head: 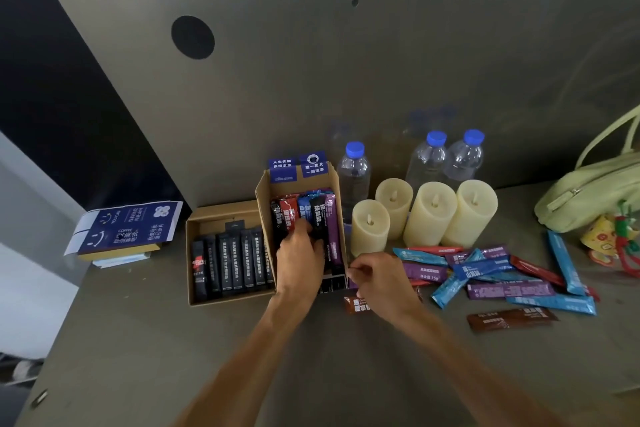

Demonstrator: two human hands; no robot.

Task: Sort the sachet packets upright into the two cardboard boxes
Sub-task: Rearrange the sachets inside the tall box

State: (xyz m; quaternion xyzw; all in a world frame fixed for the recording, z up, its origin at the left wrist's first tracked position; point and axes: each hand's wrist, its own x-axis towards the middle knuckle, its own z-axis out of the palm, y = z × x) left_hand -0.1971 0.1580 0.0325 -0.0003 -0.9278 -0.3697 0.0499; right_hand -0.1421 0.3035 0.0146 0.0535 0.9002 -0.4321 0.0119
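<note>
Left hand (pixel 299 253) grips sachets (pixel 327 218) inside the taller box (pixel 265 204); right hand (pixel 381 277) perhaps pinches one.

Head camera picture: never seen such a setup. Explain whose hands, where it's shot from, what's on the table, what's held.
No machine: a person's bare hands, filmed looking down from a camera on their head. On the table stand a low box of black sachets and a taller box of mixed ones. Loose sachets lie right of them, by candles, water bottles and a green bag. The left hand reaches among the taller box's upright sachets; the right hand curls by its front corner. What either holds is hidden.
</note>
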